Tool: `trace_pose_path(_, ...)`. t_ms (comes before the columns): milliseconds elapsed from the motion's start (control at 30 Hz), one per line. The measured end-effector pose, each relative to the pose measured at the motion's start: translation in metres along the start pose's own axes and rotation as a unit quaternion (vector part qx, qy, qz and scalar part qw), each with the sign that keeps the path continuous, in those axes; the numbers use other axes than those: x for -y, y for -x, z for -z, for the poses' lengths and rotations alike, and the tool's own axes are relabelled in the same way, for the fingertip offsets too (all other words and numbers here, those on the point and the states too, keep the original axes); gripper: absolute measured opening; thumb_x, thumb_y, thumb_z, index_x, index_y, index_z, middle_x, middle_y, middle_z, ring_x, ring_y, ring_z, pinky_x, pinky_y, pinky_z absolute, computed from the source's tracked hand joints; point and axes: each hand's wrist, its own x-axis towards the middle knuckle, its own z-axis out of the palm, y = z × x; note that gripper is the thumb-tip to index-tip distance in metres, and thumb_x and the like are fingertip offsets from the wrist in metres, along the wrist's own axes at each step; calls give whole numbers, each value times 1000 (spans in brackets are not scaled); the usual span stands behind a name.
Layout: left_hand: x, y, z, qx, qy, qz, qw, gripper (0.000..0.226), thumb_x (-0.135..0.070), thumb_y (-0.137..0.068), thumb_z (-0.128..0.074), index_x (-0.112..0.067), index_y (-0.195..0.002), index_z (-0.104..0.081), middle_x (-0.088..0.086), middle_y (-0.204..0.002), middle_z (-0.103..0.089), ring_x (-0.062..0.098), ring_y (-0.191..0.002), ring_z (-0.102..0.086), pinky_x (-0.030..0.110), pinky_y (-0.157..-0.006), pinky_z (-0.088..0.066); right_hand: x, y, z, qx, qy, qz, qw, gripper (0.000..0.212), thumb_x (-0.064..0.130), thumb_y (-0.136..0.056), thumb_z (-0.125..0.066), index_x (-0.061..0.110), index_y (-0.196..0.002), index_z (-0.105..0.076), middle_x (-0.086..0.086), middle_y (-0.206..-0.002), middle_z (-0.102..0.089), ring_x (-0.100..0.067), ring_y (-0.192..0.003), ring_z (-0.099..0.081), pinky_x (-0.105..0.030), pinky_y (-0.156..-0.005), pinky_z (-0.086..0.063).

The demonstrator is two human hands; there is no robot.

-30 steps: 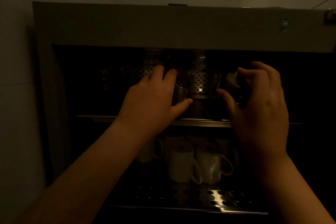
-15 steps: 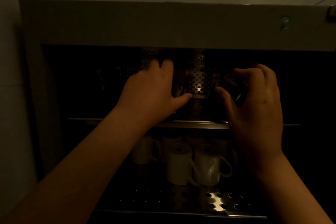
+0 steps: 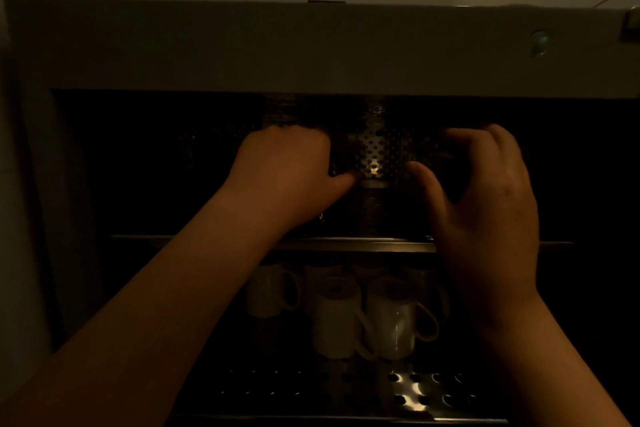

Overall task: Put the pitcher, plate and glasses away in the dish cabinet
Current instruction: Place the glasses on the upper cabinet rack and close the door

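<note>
Both hands are reached deep into the upper level of the dish cabinet [image 3: 207,52], probably so that glasses are set far back. The left hand [image 3: 287,173], at 9 o'clock of the perforated back panel [image 3: 377,152], is curled, but what it holds cannot be told in the dark. The right hand [image 3: 485,191], at 3 o'clock, is half open, around something unseen. White mugs [image 3: 367,319] stand at 6 o'clock, below the shelf edge [image 3: 363,245].

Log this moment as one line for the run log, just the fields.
stage: placing glasses on upper shelf | left hand: curled, contents too dark to tell | right hand: curled, contents too dark to tell | lower shelf: white mugs
</note>
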Motion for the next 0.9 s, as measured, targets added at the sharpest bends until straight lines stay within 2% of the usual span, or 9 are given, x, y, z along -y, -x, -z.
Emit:
trace_pose_path(67,-3,0,-1,-2,-17,4,1000,46,-63,-85,-46,-19,-80,-57,3,-80,-57,25,-74,-56,27,-56,-28,1,0,-1,-2,5,-3,1000,44,40,-86,-57,11,-118,-54,-13,-127,-49,-29,-111,-52,-27,-84,-40)
trace_pose_path(167,-10,3,-3,-4,-40,16,999,46,-58,-91,-40,-21,-64,-41,1,-75,-52,17,-58,-36,27,-47,-17,1,1,-2,-5,7,-5,1000,42,38,-87,-57,12,-119,-53,-12,-127,-48,-27,-111,-51,-26,-82,-38)
trace_pose_path(267,-17,7,-9,10,-61,36,997,50,-56,-95,-32,-16,-84,-60,5,-82,-58,16,-61,-34,26,-46,-12,2,3,-5,0,9,-6,1000,42,37,-88,-54,11,-121,-52,-13,-129,-46,-28,-114,-48,-24,-84,-34)
trace_pose_path(333,-19,9,-11,35,-84,45,995,56,-57,-95,-28,-12,-101,-62,7,-88,-56,18,-66,-43,25,-46,-12,3,5,-6,0,12,-2,1000,42,34,-88,-55,10,-122,-52,-15,-130,-45,-30,-116,-46,-25,-87,-33)
trace_pose_path(433,-16,11,-15,73,-101,64,990,62,-61,-92,-34,-10,-123,-52,13,-119,-51,28,-98,-53,27,-55,-27,5,6,-7,-10,6,-1,1000,42,32,-88,-58,10,-123,-52,-15,-132,-44,-30,-118,-43,-24,-91,-31)
trace_pose_path(500,-13,12,-13,74,-71,76,992,60,-60,-90,-41,-12,-125,-51,12,-121,-51,28,-102,-53,29,-61,-30,6,6,-7,-21,-1,1,1000,43,31,-87,-59,9,-123,-52,-15,-131,-45,-29,-119,-43,-21,-92,-30)
trace_pose_path(633,-9,16,-5,41,9,110,993,72,-57,-85,-54,-8,-134,-34,10,-113,-58,27,-97,-59,28,-58,-31,7,8,-7,-31,-13,7,999,43,29,-86,-61,7,-121,-50,-14,-128,-48,-27,-117,-45,-8,-90,-26)
trace_pose_path(733,-9,22,0,31,30,109,993,69,-58,-83,-55,-11,-130,-36,9,-116,-57,27,-100,-58,28,-60,-31,8,10,-7,-34,-15,3,999,43,31,-85,-61,7,-120,-50,-13,-129,-47,-24,-118,-44,-3,-89,-26)
trace_pose_path(900,-11,30,7,48,34,86,995,63,-62,-85,-45,-18,-129,-39,9,-126,-47,28,-105,-53,29,-65,-34,7,11,-5,-29,-17,2,999,42,32,-86,-59,9,-120,-50,-13,-132,-45,-26,-122,-44,-19,-93,-32)
